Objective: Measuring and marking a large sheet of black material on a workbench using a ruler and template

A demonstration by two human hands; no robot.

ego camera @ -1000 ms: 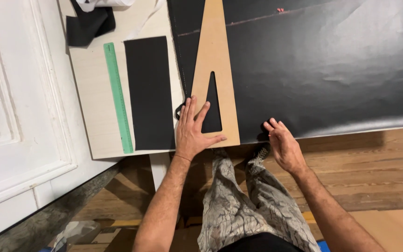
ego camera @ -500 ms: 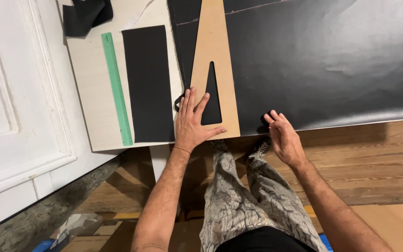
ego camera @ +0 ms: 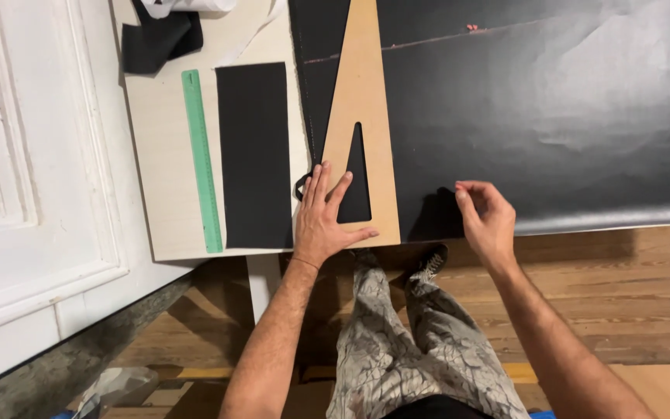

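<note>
My left hand (ego camera: 326, 221) lies flat with fingers spread on the lower left corner of a large tan triangular set square (ego camera: 364, 93), which rests on a wide sheet of black material (ego camera: 537, 109) covering the table. A triangular cut-out in the set square shows the black sheet beneath. My right hand (ego camera: 488, 219) hovers at the sheet's near edge with fingers curled together; whether it pinches anything small I cannot make out.
A separate black rectangular strip (ego camera: 253, 155) and a green ruler (ego camera: 202, 159) lie on the pale tabletop (ego camera: 163, 194) at the left. Dark cloth (ego camera: 157, 39) sits at the far left corner. A white panelled door (ego camera: 32, 194) stands left; wooden floor (ego camera: 622, 295) lies below.
My right hand has lifted slightly and drawn its fingers together at the sheet's edge. My left hand stays pressed on the set square.
</note>
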